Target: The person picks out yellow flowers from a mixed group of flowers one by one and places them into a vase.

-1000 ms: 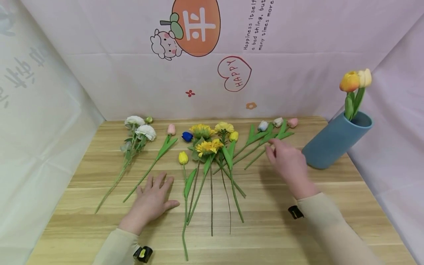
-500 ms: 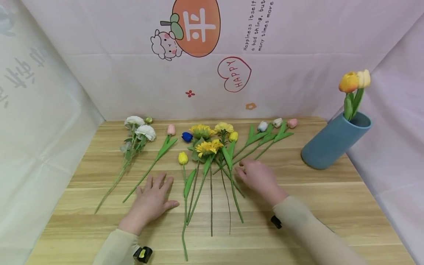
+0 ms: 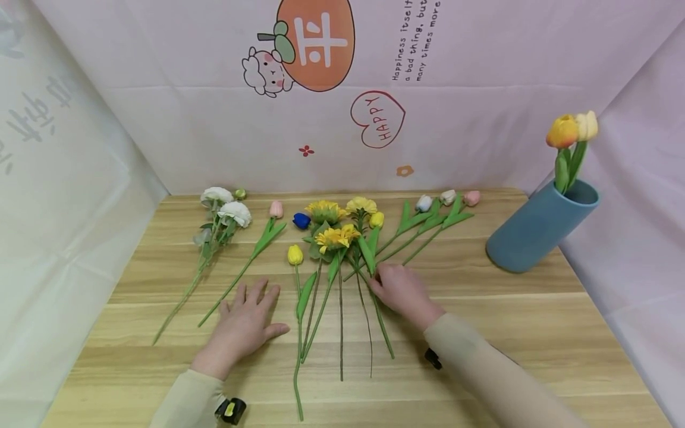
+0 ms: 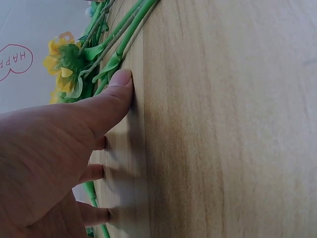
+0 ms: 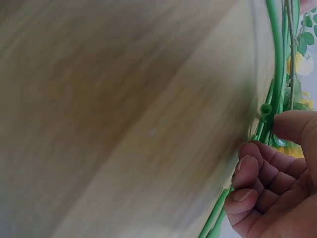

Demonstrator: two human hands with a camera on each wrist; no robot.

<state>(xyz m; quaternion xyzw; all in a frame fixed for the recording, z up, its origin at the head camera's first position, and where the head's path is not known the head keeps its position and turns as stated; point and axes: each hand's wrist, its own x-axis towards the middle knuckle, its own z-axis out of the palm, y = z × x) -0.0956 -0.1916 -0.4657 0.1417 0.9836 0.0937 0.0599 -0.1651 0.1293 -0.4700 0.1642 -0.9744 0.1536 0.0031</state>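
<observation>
My left hand [image 3: 243,324] rests on the table with fingers spread, between a pink tulip [image 3: 276,210] and a long-stemmed yellow tulip [image 3: 295,255]. Its thumb [image 4: 116,94] points toward the green stems in the left wrist view. My right hand [image 3: 401,291] has curled fingers at the upper stem of another yellow tulip [image 3: 377,220], just below its leaves. In the right wrist view, the thumb and curled fingers [image 5: 247,171] close around green stem [image 5: 278,64]. Beside that tulip lie yellow sunflower-like blooms [image 3: 332,238], a yellow carnation-like flower [image 3: 361,205] and a blue tulip [image 3: 301,221].
A slanted blue vase [image 3: 540,229] at the right holds an orange-yellow tulip [image 3: 563,132] and a cream tulip [image 3: 587,126]. Pale blue [image 3: 424,203], white [image 3: 448,197] and pink tulips [image 3: 472,198] lie at the back right. White flowers [image 3: 234,214] lie at the left. Cloth hangs behind the table.
My right hand has moved left and toward me, from beside the back-right tulips to the yellow tulip's stem. My left hand and the flowers stay in place.
</observation>
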